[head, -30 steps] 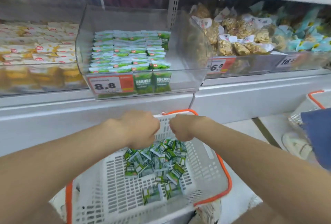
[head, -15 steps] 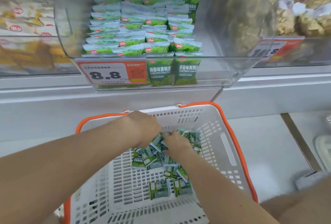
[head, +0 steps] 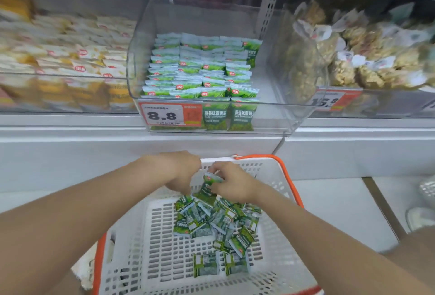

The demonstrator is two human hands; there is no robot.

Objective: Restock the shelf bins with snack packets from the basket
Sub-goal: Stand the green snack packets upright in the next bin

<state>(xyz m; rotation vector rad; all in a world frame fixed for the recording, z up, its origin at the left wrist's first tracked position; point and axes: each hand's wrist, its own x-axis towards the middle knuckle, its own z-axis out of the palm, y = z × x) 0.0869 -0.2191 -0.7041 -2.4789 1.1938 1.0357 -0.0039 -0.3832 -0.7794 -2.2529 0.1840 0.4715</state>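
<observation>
A white slotted basket point(head: 164, 259) with orange handles sits below the shelf and holds several small green snack packets point(head: 219, 221) in a loose pile. My right hand point(head: 231, 182) pinches a few green packets point(head: 208, 187) lifted just above the pile at the basket's far end. My left hand point(head: 181, 173) hangs beside it with curled fingers reaching down at the same packets; whether it holds any is hidden. Above, a clear shelf bin point(head: 277, 115) with an 8.8 price tag point(head: 162, 115) holds neat rows of matching green packets point(head: 200, 75).
A bin of yellow and white packets point(head: 70, 66) stands to the left of the clear bin. Bags of brown snacks point(head: 367, 59) fill the bin to the right. A white shelf ledge point(head: 117, 144) runs between bins and basket. Pale floor point(head: 341, 212) shows at right.
The view has shifted so the bin sits higher and further off. Both hands have risen from the pile, and my right hand now holds a few packets above it.
</observation>
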